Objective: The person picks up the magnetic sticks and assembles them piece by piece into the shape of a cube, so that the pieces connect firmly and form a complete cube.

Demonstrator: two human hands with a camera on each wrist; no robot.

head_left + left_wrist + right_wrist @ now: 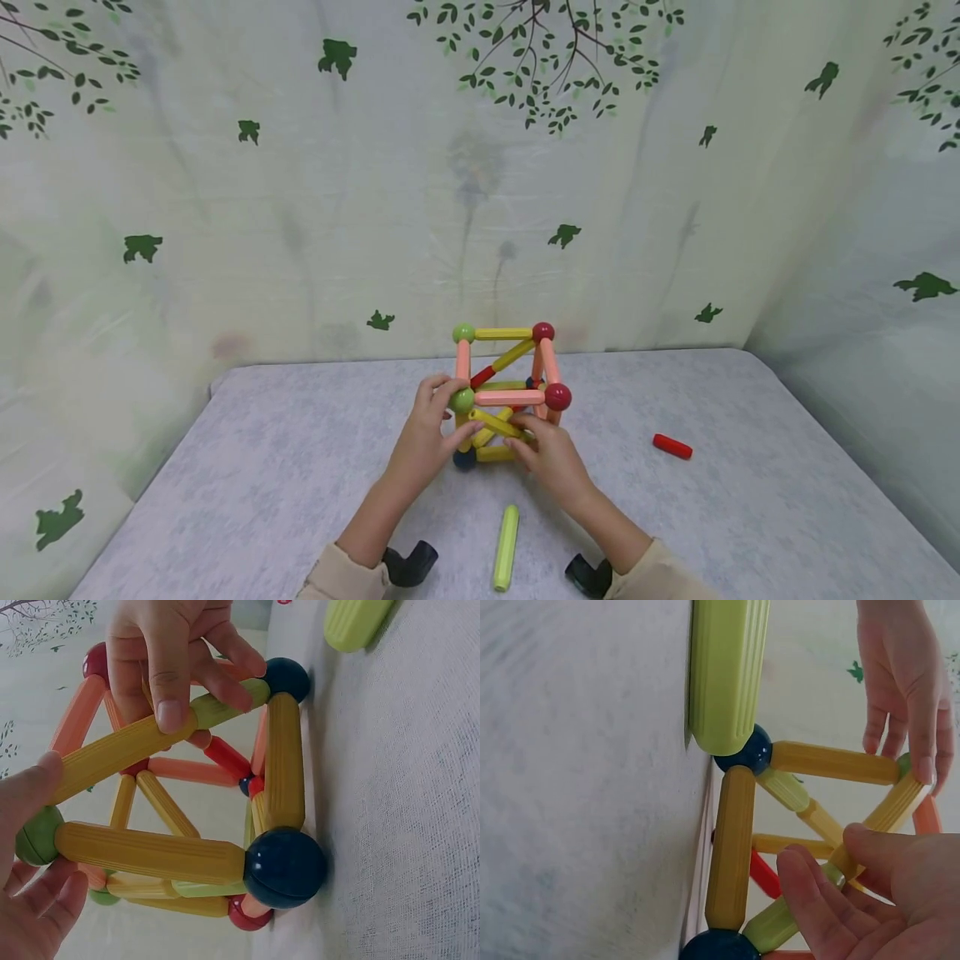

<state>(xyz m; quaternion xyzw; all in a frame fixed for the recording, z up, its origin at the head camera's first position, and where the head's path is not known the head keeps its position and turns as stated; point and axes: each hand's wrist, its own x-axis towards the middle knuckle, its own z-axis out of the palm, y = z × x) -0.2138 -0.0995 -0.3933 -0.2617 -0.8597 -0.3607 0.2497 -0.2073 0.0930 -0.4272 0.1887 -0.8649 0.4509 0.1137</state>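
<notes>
While my left hand grips the frame's green ball mid-frame, my right hand pinches its diagonal yellow rod; only the left wrist view shows the navy ball touching the bench.

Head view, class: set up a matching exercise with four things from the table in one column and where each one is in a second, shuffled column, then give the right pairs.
Things
1. red rod
2. loose green rod
3. left hand
4. right hand

Places
A. lying on the table near the front edge, between the two forearms
B. at the cube frame's green ball
C. lying alone on the table, right of the frame
D. on the frame's yellow diagonal rod

Pairs: 1-C, 2-A, 3-B, 4-D
</notes>
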